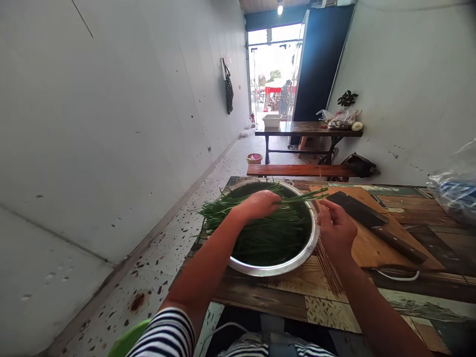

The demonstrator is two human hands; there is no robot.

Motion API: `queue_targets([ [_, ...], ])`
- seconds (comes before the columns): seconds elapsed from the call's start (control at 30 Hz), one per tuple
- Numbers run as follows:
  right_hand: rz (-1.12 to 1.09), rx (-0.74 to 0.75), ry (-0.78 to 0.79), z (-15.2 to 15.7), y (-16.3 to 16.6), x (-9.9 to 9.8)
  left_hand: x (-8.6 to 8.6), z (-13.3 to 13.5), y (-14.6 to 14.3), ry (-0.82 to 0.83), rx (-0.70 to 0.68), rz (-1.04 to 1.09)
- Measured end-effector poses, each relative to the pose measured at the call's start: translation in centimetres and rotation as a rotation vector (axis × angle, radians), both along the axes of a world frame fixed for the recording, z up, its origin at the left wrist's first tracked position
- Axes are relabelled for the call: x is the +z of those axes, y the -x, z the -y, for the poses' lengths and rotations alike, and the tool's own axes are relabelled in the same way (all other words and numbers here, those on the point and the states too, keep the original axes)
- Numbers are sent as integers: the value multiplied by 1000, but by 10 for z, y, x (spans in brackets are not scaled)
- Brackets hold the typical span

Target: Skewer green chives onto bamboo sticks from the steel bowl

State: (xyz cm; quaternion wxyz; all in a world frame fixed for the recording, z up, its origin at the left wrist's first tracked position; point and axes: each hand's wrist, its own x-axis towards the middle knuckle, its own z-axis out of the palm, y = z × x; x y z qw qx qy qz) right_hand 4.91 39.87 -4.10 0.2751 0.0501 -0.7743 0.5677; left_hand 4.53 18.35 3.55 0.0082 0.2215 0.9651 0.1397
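A large steel bowl [310, 248] full of long green chives [267, 233] sits on the patterned wooden table [282, 292]. My left hand [258, 204] reaches over the bowl, fingers closed on a bunch of chives that sticks out past both sides of the rim. My right hand [336, 229] hovers at the bowl's right rim, fingers closed around a bundle of thin bamboo skewers [327, 265] that trails back toward me.
A wooden cutting board [372, 243] with a dark cleaver [375, 223] lies right of the bowl. A plastic bag [455, 186] sits at far right. Beyond are a bench [297, 170], a dark table [308, 130] with a white tub, and an open doorway.
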Motion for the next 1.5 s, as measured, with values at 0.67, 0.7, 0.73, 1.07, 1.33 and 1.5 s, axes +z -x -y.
queue_targets([
  [0.67, 97, 202, -745, -12, 0, -14, -49, -18, 28, 188, 19, -48],
  [0.7, 102, 229, -736, -12, 1, -13, -51, -22, 28, 218, 28, -55],
  [0.73, 121, 252, -724, -13, 3, -11, -51, -24, 28, 228, 38, -55],
  [1.07, 227, 365, -387, -20, 11, -10, -51, -19, 29, 23, 165, 23],
  [1.33, 226, 356, -370, -22, 8, -17, -57, -11, 40, -355, 287, 21],
  [1.5, 218, 368, -382, -22, 7, -19, -65, -9, 45, -473, 269, 96],
])
